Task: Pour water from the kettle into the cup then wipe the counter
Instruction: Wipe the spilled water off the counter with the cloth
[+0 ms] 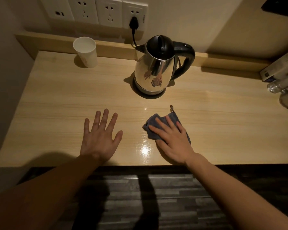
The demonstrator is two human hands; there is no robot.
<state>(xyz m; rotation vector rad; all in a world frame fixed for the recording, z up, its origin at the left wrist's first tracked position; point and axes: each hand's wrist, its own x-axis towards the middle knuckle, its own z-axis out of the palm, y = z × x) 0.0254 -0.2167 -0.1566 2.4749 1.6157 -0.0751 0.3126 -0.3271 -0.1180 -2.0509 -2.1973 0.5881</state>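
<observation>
Head view: right hand (pixel 171 140) lies flat, fingers spread, pressing the grey cloth (pixel 152 128) on the counter (pixel 223 130) at 5 o'clock. Left hand (pixel 100 138) rests open and empty. Kettle (pixel 154 72) sits at 12, cup (pixel 86 52) at 11. Wipe best with even pressure and overlapping strokes.

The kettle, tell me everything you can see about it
The kettle is a shiny steel-looking jug with a black domed lid, shut, and a black looped handle pointing right. Its spout faces back left. It stands upright on a dark round base on the wooden counter, toward the back near the wall ledge. A black cord behind it runs up to a plug in the wall socket. Its polished side mirrors both hands. Nothing else touches it; whether it holds water cannot be seen.
</observation>
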